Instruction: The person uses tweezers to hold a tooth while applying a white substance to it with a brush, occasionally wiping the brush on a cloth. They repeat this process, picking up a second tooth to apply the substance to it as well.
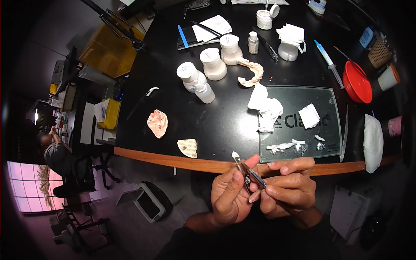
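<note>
My left hand (229, 195) is closed on slim metal tweezers (240, 167), just past the table's front edge. At their tip sits a small white tooth crown (235, 154). My right hand (291, 186) pinches a thin dark brush-like tool (258, 177), its front end close beside the tweezers; its very tip is too small to make out. The hands almost touch. Beyond them lies a glass slab (303, 147) with white paste strips (286, 145) and a folded tissue (309, 116) on it. Crumpled tissue (269, 110) covers its left edge.
A pink gum model (157, 123) and a beige pegged tray (187, 148) lie left. Behind stand powder jars (213, 65), a small bottle (204, 92) and a dental arch model (251, 73). Right are a red bowl (357, 82), a syringe (328, 63) and a white roll (373, 143). Another person (63, 158) sits far left.
</note>
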The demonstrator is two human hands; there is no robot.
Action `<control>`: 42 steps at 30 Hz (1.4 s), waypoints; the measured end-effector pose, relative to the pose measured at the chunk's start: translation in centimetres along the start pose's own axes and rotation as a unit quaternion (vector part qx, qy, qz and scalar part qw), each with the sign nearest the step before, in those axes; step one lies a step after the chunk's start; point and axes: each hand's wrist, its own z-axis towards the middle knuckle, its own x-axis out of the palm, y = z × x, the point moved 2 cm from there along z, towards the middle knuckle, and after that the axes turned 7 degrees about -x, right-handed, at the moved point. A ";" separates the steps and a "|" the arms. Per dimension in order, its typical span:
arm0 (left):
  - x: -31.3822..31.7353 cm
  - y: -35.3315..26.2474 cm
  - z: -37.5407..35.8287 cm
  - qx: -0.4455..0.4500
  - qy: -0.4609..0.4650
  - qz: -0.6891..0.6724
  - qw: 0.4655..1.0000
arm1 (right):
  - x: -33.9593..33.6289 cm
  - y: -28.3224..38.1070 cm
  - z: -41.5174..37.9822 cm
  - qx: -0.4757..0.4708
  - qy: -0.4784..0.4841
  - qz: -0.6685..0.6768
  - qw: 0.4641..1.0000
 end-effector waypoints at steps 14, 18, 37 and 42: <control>0.1 -0.2 -0.1 -0.004 -0.033 0.033 0.999 | 0.3 0.0 -0.2 0.006 0.017 -0.034 0.999; 0.0 -0.2 -0.1 -0.003 -0.034 0.037 0.999 | 0.2 0.1 -0.1 0.018 0.021 -0.030 0.999; 0.2 -0.2 0.0 0.011 -0.026 0.067 0.997 | 0.0 0.0 -0.2 0.037 0.008 -0.013 0.999; 0.2 -0.2 0.1 0.011 -0.027 0.065 0.997 | 0.0 0.1 0.1 0.045 0.008 -0.007 0.999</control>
